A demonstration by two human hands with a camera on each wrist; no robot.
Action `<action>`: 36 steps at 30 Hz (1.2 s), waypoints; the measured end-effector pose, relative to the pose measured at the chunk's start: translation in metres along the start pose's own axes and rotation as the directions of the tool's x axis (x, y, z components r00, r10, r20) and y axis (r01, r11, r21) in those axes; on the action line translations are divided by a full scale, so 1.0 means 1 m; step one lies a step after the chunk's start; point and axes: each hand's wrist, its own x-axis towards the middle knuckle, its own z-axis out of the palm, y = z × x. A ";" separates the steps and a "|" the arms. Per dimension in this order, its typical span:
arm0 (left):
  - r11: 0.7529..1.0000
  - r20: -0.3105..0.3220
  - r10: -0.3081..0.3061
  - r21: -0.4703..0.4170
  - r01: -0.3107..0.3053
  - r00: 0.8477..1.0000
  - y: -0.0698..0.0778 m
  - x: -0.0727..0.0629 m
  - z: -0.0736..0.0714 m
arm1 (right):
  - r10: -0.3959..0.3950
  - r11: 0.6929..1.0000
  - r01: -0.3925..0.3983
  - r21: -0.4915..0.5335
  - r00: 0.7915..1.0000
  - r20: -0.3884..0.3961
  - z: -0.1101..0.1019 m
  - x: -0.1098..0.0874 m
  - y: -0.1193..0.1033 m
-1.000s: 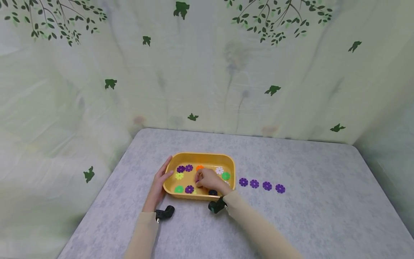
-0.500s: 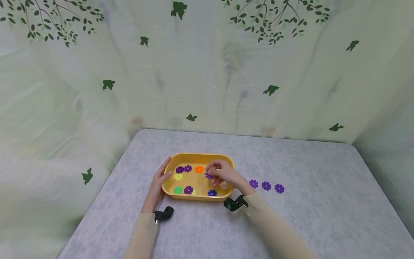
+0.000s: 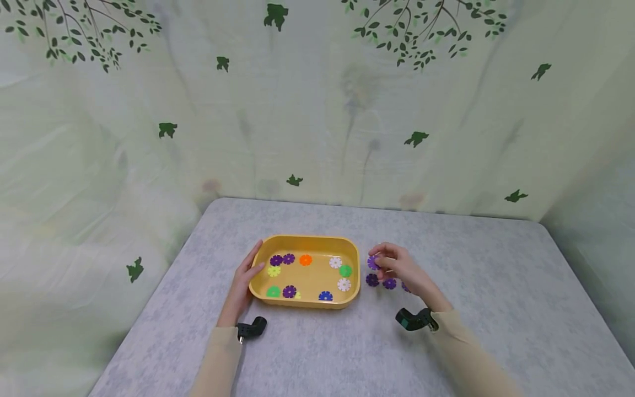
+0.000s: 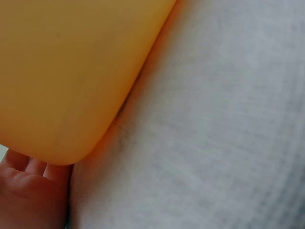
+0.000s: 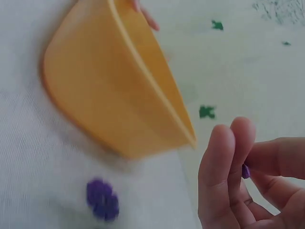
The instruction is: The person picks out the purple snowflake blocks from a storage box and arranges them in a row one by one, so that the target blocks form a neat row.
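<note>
My left hand [image 3: 242, 281] grips the left end of a yellow plastic tray [image 3: 310, 280], thumb over the rim and fingers along the outside. To the right of the tray, my right hand [image 3: 404, 271] pinches a purple flower-shaped plastic disc [image 3: 374, 262] between thumb and fingertips. In the right wrist view only the edge of that held disc [image 5: 245, 171] shows between the fingers. Below it on the table lies a row of matching purple discs [image 3: 372, 280], its right part hidden behind the hand. Several purple discs [image 3: 289, 291] also lie inside the tray.
Inside the tray are other discs: orange [image 3: 305, 259], yellow [image 3: 274, 271], green [image 3: 345, 271], white [image 3: 344, 285] and blue [image 3: 325, 296]. The grey table [image 3: 471, 253] meets a pale leaf-printed curtain [image 3: 317, 110] at its back edge.
My right hand has lifted a purple disc out of the tray and carried it right, past the rim, over the row on the table. The left hand keeps its hold on the tray.
</note>
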 end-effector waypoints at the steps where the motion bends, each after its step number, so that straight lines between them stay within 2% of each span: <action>1: 1.000 0.001 0.001 -0.002 -0.001 1.000 0.000 0.000 0.000 | 0.006 1.000 -0.006 -0.004 1.000 -0.017 -0.007 -0.005 0.003; 8: 1.000 -0.018 -0.026 0.000 0.026 1.000 0.000 -0.001 -0.002 | 0.059 0.998 -0.063 -0.028 0.990 -0.124 -0.053 -0.038 0.027; 15: 0.999 -0.017 -0.036 0.002 0.036 0.999 0.000 -0.001 -0.002 | 0.112 0.988 -0.134 -0.073 0.960 -0.256 -0.082 -0.068 0.045; 25: 0.999 -0.020 -0.040 0.004 0.040 0.999 0.000 0.000 -0.001 | 0.151 0.965 -0.212 -0.154 0.930 -0.335 -0.092 -0.088 0.064; 29: 0.999 -0.014 -0.040 0.005 0.040 0.999 -0.001 0.001 -0.001 | 0.176 0.947 -0.261 -0.187 0.909 -0.378 -0.090 -0.090 0.067; 33: 0.999 -0.014 -0.040 0.010 0.040 0.999 -0.001 0.002 0.000 | 0.179 0.929 -0.290 -0.232 0.897 -0.405 -0.089 -0.090 0.066; 36: 0.999 -0.014 -0.040 0.009 0.040 0.999 0.000 0.002 0.001 | 0.157 0.929 -0.276 -0.246 0.897 -0.413 -0.089 -0.087 0.061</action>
